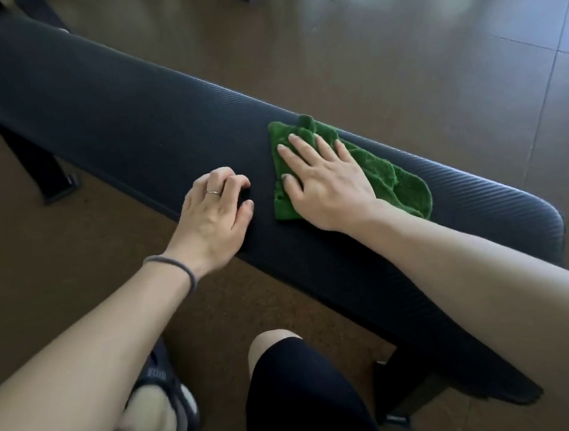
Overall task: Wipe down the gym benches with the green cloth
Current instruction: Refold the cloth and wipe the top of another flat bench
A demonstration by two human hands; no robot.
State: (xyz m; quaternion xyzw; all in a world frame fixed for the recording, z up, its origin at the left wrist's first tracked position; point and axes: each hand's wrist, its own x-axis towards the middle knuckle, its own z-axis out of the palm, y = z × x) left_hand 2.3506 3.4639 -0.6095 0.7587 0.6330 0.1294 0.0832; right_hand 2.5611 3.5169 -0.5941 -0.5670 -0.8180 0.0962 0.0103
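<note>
Two hands worked the bench (122, 102): right hand (324, 181) pressed flat-fingered on the green cloth (401, 184), left hand (214, 214) rested loosely curled, empty; wiping underway, far length likely next.

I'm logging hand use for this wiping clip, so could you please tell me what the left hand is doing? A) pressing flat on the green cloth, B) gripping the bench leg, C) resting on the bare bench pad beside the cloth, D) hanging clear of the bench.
C: the left hand rests with curled fingers on the bare bench pad, apart from the green cloth, which the right hand presses flat.
</note>
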